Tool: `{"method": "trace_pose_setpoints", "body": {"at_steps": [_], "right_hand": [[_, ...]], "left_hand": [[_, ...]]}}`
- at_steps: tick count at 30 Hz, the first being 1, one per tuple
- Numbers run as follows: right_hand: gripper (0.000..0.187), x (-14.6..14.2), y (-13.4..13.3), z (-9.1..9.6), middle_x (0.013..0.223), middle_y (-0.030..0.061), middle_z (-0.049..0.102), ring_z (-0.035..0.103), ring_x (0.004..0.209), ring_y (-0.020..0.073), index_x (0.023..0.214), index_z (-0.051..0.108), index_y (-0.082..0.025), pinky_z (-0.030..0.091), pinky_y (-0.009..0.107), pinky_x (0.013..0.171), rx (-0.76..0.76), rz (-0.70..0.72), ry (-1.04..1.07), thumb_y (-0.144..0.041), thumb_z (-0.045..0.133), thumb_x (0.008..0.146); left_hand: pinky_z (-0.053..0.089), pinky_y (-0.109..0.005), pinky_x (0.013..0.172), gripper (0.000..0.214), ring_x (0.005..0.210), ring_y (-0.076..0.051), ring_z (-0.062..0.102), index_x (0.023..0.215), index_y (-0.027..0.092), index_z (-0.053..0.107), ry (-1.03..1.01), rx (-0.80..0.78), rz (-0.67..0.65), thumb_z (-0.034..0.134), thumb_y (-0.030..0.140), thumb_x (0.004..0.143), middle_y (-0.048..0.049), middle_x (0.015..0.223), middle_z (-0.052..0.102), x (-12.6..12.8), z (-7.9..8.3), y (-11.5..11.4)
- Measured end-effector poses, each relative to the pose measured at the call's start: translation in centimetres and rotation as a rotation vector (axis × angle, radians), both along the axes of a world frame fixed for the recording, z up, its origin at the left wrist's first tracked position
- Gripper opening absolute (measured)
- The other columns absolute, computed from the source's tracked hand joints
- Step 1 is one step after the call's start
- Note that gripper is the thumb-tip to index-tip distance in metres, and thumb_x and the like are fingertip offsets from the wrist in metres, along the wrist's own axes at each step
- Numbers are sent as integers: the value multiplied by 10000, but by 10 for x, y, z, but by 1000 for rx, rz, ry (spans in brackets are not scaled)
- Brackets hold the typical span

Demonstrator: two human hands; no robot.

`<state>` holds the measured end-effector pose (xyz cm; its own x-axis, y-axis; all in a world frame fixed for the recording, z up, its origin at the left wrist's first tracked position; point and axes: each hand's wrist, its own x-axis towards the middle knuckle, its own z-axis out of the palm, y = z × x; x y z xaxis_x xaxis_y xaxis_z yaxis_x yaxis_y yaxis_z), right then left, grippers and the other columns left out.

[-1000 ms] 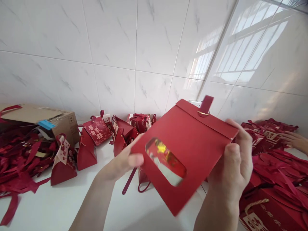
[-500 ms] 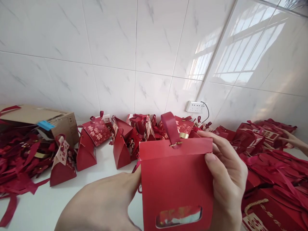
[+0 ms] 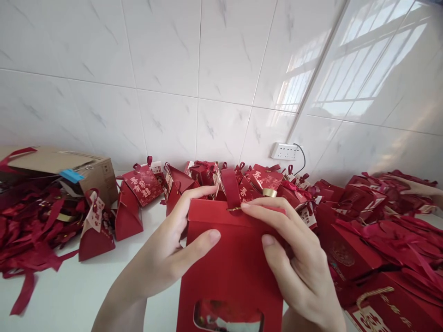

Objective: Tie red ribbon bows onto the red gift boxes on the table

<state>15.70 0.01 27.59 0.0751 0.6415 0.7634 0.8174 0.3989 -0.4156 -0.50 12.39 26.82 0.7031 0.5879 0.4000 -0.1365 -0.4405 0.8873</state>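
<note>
A red gift box (image 3: 230,267) with a cut-out window near its bottom stands upright between my hands. From its folded top flap rises a dark red ribbon loop (image 3: 230,186), set by a small gold fastener (image 3: 233,209). My left hand (image 3: 176,244) grips the upper left side, thumb on the front face and fingers behind. My right hand (image 3: 294,249) closes on the upper right side, with its index fingertip at the gold fastener and its thumb on the front. Printed contents show through the window, but what they are I cannot tell.
A cardboard carton (image 3: 98,177) and a heap of red ribbons (image 3: 34,226) lie left. Several small red boxes (image 3: 141,184) line the tiled wall under a power strip (image 3: 286,151). More red boxes (image 3: 398,295) crowd the right. Another person's hand (image 3: 415,186) reaches in there.
My left hand has come up from beside the box onto its upper left front. My right index finger has moved from the right edge to the gold fastener. The box has shifted slightly left.
</note>
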Motion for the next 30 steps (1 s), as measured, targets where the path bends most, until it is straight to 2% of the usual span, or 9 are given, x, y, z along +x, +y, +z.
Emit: {"method": "trace_pose_setpoints", "body": {"at_steps": [7,14,20,24,30], "right_hand": [[339,1,4,-1,1122,37,556,556,1030,166,1164,550,-249,475,275,866,11,19,19,-108,424,883],[347,0,4,-2,1083,31,585,580,976,180,1184,527,-277,506,294,814,19,16,48,-123,429,888],[435,-4,6,-5,952,34,620,612,784,173,1328,402,-297,538,259,594,38,-20,240,-214,478,908],[310,-6,7,-3,849,23,597,558,596,136,1220,512,-301,428,204,390,32,-74,258,-245,464,919],[253,-9,5,-2,762,0,586,495,500,115,1139,549,-295,369,197,338,46,-109,232,-241,462,908]], "left_hand": [[481,-243,477,519,553,-151,577,1357,306,400,-3,108,23,561,378,869,14,691,632,-1,1,1],[521,-261,531,597,597,-164,622,1407,337,320,58,41,-9,563,414,867,10,779,678,-2,1,1],[545,-236,504,573,695,-186,681,1367,335,355,31,-119,-20,578,465,855,-23,907,712,-2,8,-6],[589,-267,576,567,737,-200,696,1333,351,366,34,-258,-10,607,467,834,-15,934,711,-2,13,-13],[594,-284,621,585,752,-205,687,1324,347,384,53,-300,0,631,475,809,-9,901,704,-4,17,-16]]}}
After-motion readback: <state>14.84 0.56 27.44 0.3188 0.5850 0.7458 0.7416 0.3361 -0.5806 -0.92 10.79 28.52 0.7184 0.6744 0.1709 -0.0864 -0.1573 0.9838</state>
